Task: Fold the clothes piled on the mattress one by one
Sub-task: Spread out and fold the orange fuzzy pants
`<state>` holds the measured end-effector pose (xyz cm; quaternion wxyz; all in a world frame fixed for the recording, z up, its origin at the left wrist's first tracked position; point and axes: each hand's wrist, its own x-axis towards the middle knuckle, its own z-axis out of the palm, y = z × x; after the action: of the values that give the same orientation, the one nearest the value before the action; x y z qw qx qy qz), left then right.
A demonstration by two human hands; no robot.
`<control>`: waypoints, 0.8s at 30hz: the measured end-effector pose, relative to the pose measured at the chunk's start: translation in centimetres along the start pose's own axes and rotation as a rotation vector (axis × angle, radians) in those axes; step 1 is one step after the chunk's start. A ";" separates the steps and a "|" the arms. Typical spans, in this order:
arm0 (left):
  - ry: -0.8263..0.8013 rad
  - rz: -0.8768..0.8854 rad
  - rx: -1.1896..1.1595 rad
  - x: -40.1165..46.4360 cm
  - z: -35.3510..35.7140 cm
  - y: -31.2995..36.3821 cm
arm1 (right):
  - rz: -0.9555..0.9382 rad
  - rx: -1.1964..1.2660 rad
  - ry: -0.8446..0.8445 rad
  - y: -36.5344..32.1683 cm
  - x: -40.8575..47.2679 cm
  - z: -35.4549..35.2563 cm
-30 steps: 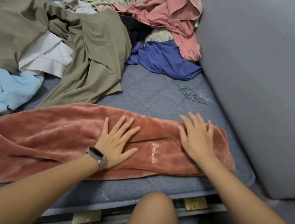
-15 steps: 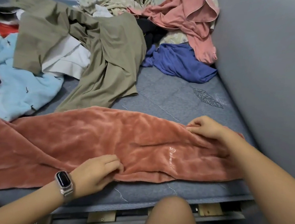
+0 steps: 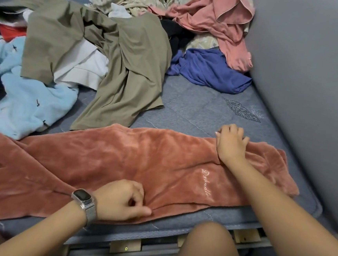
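A: Where is the soft, fuzzy, rust-orange pair of pants (image 3: pixel 140 166)?

B: Lying flat along the near edge of the grey-blue quilted mattress (image 3: pixel 196 109). It stretches sideways, left to right, with one end near the grey wall (image 3: pixel 311 79).

A: What are the hands doing?

B: The left hand (image 3: pixel 121 200) has curled fingers and pinches the near edge of the pants. The right hand (image 3: pixel 231 145) rests on the far edge; its fingers bend over it, but I cannot tell if they grab it.

A: What else is on the mattress?

B: A pile: long olive-green pants (image 3: pixel 118 62), a fluffy light-blue top (image 3: pixel 29 103), a crumpled dark-blue shirt (image 3: pixel 209 72) and a pink top (image 3: pixel 220 20).
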<state>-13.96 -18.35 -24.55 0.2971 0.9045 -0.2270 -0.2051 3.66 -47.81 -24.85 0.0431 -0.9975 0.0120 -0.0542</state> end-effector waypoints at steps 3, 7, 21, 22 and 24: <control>0.502 0.046 0.180 1.8 -0.7 0.1 | -0.195 0.126 0.153 -0.5 -1.3 -0.6; 0.794 -0.217 0.393 6.9 -3.6 -2.0 | -0.322 0.267 -0.080 -0.2 -2.3 -0.7; 0.727 -0.520 0.456 7.3 -8.0 -5.1 | -0.037 0.169 0.116 0.2 0.7 -1.6; 0.686 -0.536 0.395 7.2 -7.8 -5.3 | -0.016 0.183 0.170 -0.2 0.2 -1.1; 0.552 -0.566 0.264 7.0 -7.2 -5.7 | -0.042 0.212 0.246 -1.2 -0.9 -0.2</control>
<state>-2.96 -14.74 -24.50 0.1603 0.9825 0.0946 0.0025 2.77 -46.60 -24.60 0.1450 -0.9732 -0.0097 -0.1780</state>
